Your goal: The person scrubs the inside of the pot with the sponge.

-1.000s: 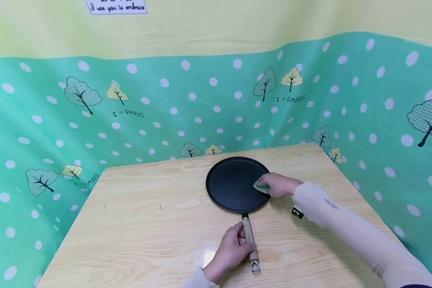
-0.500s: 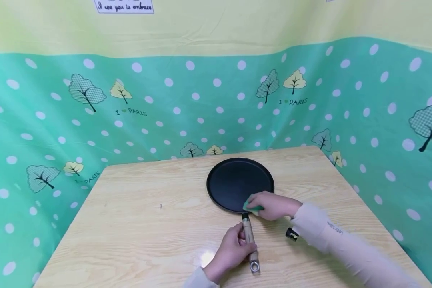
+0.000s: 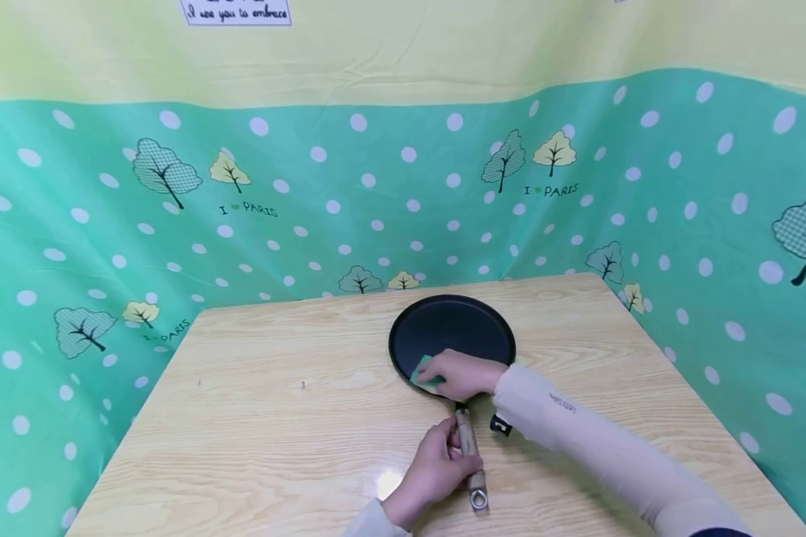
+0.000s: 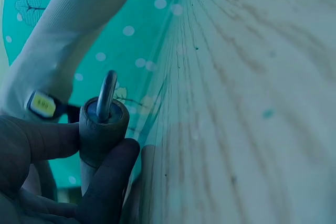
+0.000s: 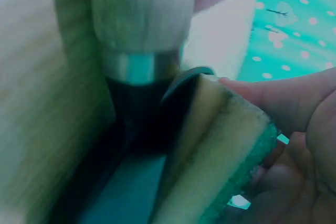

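Note:
A round black flat pan (image 3: 453, 324) lies on the wooden table, its wooden handle (image 3: 468, 436) pointing toward the person. My left hand (image 3: 433, 466) grips that handle from the left; in the left wrist view thumb and fingers close round the handle's end (image 4: 102, 140), below its metal hanging ring (image 4: 107, 95). My right hand (image 3: 463, 373) pinches a sponge (image 3: 425, 373), green on one face and yellow on the other, at the pan's near-left rim. In the right wrist view the sponge's yellow side (image 5: 210, 156) sits against the rim, close beside the handle joint.
The light wooden table (image 3: 275, 403) reaches to a green and yellow patterned cloth (image 3: 295, 194) that hangs behind and on both sides. A black strap device (image 3: 501, 425) sits under the right wrist, near the pan handle.
The right hand has swept the sponge from the pan's right side, along the near edge, to its near-left rim. The left hand keeps its grip on the handle.

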Demonstrator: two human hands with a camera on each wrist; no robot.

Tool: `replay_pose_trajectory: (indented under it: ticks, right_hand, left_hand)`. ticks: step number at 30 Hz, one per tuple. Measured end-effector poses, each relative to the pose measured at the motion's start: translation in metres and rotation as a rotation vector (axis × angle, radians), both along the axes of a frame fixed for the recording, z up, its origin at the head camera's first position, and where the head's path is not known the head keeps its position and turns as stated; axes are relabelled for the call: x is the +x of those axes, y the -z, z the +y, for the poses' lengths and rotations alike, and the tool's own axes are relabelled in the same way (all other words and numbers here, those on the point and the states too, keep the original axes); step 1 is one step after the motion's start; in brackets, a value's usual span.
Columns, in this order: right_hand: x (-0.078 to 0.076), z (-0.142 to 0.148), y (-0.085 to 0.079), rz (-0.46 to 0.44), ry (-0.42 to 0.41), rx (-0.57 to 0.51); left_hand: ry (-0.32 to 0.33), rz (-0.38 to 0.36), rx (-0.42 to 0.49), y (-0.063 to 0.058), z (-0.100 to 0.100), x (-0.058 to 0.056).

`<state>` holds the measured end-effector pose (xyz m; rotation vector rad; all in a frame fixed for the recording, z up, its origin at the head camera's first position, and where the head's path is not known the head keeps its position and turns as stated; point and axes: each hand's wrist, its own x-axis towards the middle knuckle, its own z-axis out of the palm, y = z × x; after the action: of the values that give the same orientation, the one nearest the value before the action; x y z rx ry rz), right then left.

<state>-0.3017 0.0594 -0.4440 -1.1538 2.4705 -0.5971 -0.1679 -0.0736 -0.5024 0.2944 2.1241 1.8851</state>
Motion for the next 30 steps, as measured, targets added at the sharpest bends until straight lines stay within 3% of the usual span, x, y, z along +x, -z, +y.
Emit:
replay_pose_trajectory:
  ticks: [11,17,23,30]
  right_hand:
    - [-0.041,-0.03,0.01,-0.023,0.078,0.035]
    - [-0.073,-0.038,0.009,0.033,0.109,0.094]
    - [-0.103,-0.032,0.013,0.064,0.201,0.12]
    - [-0.122,-0.007,0.015,0.071,0.284,0.12]
  left_hand:
    - [-0.007,-0.022,0.028,0.0,0.001,0.003]
    - [0.008,-0.039,0.05,0.0,0.0,0.001]
    - [0.008,-0.033,0.049,0.001,0.001,0.0]
    - [-0.001,-0.033,0.042,0.0,0.002,-0.001]
